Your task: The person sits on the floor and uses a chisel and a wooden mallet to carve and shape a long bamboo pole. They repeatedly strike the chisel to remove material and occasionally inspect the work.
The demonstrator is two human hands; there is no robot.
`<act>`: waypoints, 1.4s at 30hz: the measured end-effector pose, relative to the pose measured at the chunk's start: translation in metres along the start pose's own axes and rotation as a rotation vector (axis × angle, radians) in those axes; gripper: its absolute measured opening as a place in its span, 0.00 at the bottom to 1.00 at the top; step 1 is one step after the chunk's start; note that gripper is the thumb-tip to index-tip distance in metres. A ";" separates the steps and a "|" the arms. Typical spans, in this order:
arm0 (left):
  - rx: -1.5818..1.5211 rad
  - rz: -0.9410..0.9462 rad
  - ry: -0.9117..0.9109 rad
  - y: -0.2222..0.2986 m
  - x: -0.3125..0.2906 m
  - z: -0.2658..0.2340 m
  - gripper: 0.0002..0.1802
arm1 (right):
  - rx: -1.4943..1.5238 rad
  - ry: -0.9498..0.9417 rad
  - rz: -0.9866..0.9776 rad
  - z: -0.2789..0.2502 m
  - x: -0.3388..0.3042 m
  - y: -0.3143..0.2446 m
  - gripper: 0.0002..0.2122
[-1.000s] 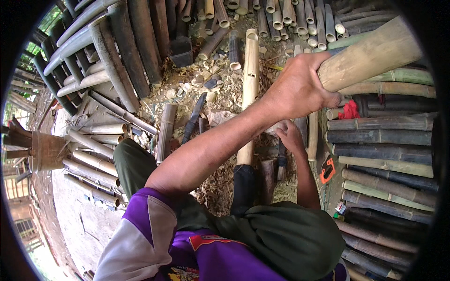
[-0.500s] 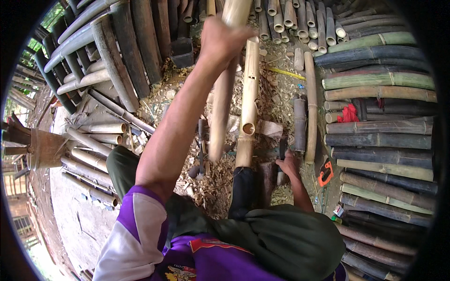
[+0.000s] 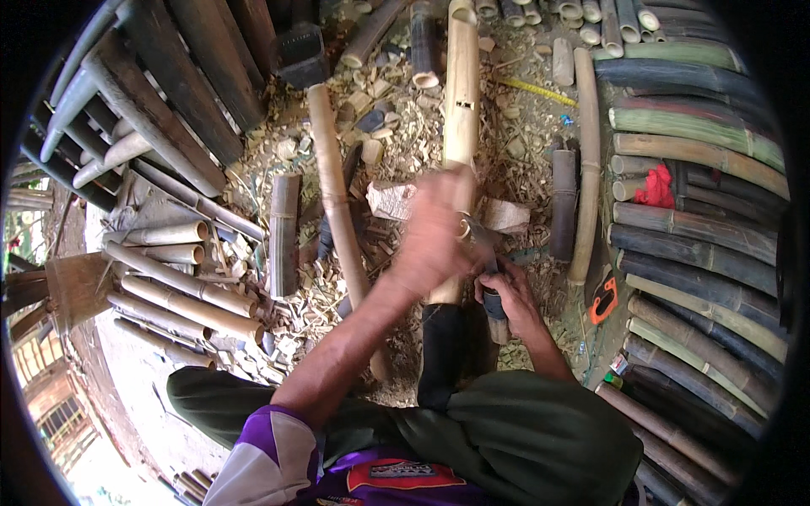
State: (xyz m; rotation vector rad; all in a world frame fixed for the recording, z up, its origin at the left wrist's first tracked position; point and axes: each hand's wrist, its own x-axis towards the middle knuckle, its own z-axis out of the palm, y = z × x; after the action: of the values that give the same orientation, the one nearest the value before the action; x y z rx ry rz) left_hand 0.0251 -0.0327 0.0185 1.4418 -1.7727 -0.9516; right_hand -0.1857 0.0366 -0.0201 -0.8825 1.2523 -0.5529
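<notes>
A pale bamboo pole (image 3: 461, 135) lies lengthwise before me, with a small slot cut in its upper part and a round hole lower down. My left hand (image 3: 434, 232) is over the pole beside that hole, its fingers smeared by motion. My right hand (image 3: 513, 297), just right of the pole, is closed around the dark handle of a bladed tool (image 3: 483, 244). The blade, partly blurred, points toward the hole; its exact kind is unclear. Left of the pole, a long round stick (image 3: 336, 202) slants down, passing behind my left forearm. Something black (image 3: 440, 346) covers the pole's near end.
Wood chips (image 3: 384, 101) litter the ground. Pale blocks (image 3: 506, 215) sit beside the pole. Dark bamboo lengths (image 3: 692, 221) are stacked at right, near an orange-handled tool (image 3: 602, 301) and a yellow tape measure (image 3: 540, 90). A dark bucket (image 3: 301, 59) stands at far left.
My left hand has come down from the far end to the pole's hole. The stick beneath it now rests farther left, out of the hand. My right hand's tool has moved up against the pole.
</notes>
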 end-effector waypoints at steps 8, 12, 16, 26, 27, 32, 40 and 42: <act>0.257 0.262 -0.999 0.025 0.041 0.078 0.52 | 0.214 0.175 0.174 -0.049 0.022 0.076 0.21; 0.075 0.190 -0.822 0.013 0.047 0.084 0.41 | 0.267 0.107 0.315 -0.076 0.048 0.031 0.20; -0.125 0.163 -0.596 0.018 0.055 0.078 0.39 | -0.705 -0.052 0.104 -0.116 0.076 0.008 0.20; -0.324 0.031 0.028 0.002 0.051 0.061 0.48 | -1.561 -0.342 -0.470 -0.047 0.129 -0.123 0.17; -0.327 0.038 0.104 0.001 0.051 0.061 0.47 | -1.550 -0.355 -0.552 -0.042 0.134 -0.128 0.17; -0.361 -0.038 0.451 -0.004 0.043 0.068 0.47 | -1.773 -0.471 -0.551 0.001 0.156 -0.148 0.15; -0.273 -0.195 0.197 0.030 0.034 0.100 0.60 | -1.620 -0.787 -0.471 -0.061 0.147 -0.129 0.17; -0.238 -0.234 0.101 0.036 0.032 0.098 0.60 | -1.440 -0.677 -0.260 -0.068 0.129 -0.124 0.19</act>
State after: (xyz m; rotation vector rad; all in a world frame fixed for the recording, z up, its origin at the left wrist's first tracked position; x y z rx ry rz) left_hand -0.0816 -0.0462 -0.0011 1.5340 -1.3871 -1.1450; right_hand -0.2062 -0.1522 0.0033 -2.2018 0.7535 0.5899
